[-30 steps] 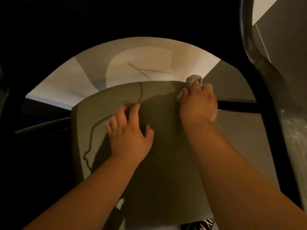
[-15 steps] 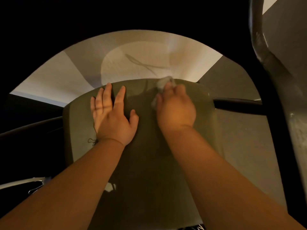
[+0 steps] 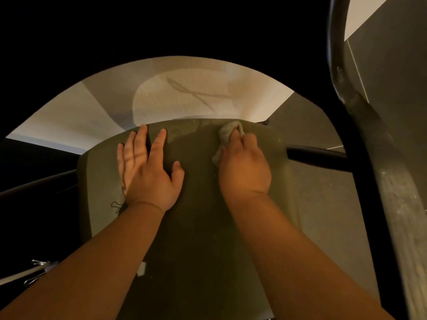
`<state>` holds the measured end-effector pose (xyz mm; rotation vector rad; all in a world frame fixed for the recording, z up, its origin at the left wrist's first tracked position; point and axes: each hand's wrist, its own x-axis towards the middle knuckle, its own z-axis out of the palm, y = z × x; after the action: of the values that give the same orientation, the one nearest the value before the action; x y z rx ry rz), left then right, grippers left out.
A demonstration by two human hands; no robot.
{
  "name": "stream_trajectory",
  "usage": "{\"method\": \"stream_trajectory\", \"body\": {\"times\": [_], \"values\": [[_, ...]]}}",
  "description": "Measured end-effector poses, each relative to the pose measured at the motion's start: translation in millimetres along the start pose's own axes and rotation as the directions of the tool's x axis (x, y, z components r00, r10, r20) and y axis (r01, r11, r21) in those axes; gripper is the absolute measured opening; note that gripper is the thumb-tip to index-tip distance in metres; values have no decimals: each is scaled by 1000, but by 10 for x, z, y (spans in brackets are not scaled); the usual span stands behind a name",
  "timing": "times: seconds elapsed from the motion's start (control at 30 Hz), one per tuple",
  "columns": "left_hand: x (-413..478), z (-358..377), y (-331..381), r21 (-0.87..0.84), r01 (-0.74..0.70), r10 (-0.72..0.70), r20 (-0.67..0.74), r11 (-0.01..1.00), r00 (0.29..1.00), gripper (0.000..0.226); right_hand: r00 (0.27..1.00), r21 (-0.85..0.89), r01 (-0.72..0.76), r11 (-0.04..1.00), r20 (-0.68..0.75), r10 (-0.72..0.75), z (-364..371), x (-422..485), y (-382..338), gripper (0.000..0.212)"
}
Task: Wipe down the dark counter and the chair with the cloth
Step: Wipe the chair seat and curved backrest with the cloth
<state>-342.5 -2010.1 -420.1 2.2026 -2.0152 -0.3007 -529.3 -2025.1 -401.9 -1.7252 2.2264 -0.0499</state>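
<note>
1. Right on the cloth (image 3: 227,132): a small grey rag, soft and crumpled into a wad. It sits on the chair seat (image 3: 203,227), just short of the far edge and right of centre.
2. The right hand (image 3: 245,169) has it. Its fingers are curled over the wad and grip it against the seat, knuckles up. One loose tail of fabric spills out on the thumb side.
3. The left hand (image 3: 147,172) lies flat on the seat's left half. The palm is down, the fingers are straight and spread, and the thumb is out to the side. It holds nothing and is well apart from the cloth.
4. The seat itself is a smooth, olive-drab slab with rounded corners and a gently bowed far edge. Its matte finish has faint pale specks near the cloth.
5. There is a dark squiggle (image 3: 117,205) beside the left wrist; whether it is thread or shadow I cannot tell.
6. A small pale patch (image 3: 142,269) shows at the seat's near left edge.
7. Black round tubing runs out from under the seat, with one bar to the right (image 3: 316,155) and one to the left (image 3: 34,188).
8. On the far right a thick curved dark bar (image 3: 333,54) sweeps from top to bottom. Its surface is scuffed and dusty.
9. Past the seat lies a pale floor (image 3: 69,118), with a looping shadow (image 3: 196,93) across it.
10. To the right the floor is grey (image 3: 323,204) and crossed by a thin seam.
11. At the lower left is something metal and glinting (image 3: 39,264), too dim to name.
</note>
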Motion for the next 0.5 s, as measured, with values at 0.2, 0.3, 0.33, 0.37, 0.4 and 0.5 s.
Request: {"method": "stream_trajectory", "body": {"times": [0.2,0.3,0.33,0.37,0.4,0.5], "values": [[12,8,-12,38,-7,7,2,999,1000,75,906,-64,-422,904,-55,419,-222,-65,471,41],[9,9,-13,35,-8,8,-1,999,1000,75,909,-89,-417,905,-9,418,-239,72,372,40],[8,12,-18,30,-7,8,-5,1000,1000,75,912,-49,-410,911,2,410,-269,136,314,38],[5,14,-24,28,-7,7,-6,1000,1000,75,924,10,-382,924,10,382,-294,190,249,37],[2,17,-25,26,-10,10,-4,1000,1000,75,949,50,-314,948,13,314,-300,226,173,37],[-2,19,-17,38,-11,11,-2,999,1000,76,997,28,-72,997,43,71,-214,157,-42,41]]}}
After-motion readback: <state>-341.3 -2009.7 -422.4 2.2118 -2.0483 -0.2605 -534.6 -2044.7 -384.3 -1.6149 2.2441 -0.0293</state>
